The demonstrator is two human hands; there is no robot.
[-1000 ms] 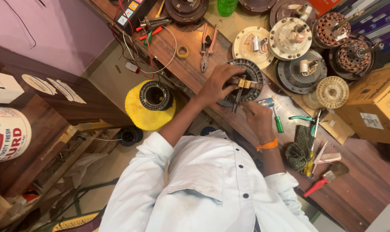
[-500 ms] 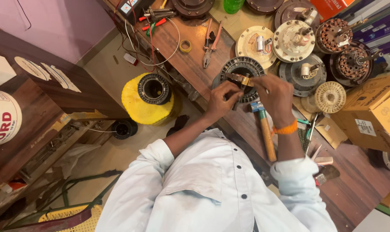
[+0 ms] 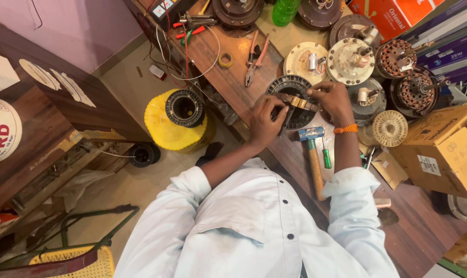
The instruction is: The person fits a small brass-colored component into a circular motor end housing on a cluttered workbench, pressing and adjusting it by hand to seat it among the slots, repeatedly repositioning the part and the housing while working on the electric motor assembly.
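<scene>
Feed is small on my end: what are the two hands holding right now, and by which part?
Both hands hold a brass-and-dark tool laid across the black motor stator: left hand at its left end, right hand at its right end.

right hand (image 3: 332,101) no longer gripping the hammer (image 3: 313,154), hammer now lying on the bench (image 3: 233,77), both hands now sitting on the dark round stator (image 3: 295,100), left hand (image 3: 264,121) shifting slightly lower-left
</scene>
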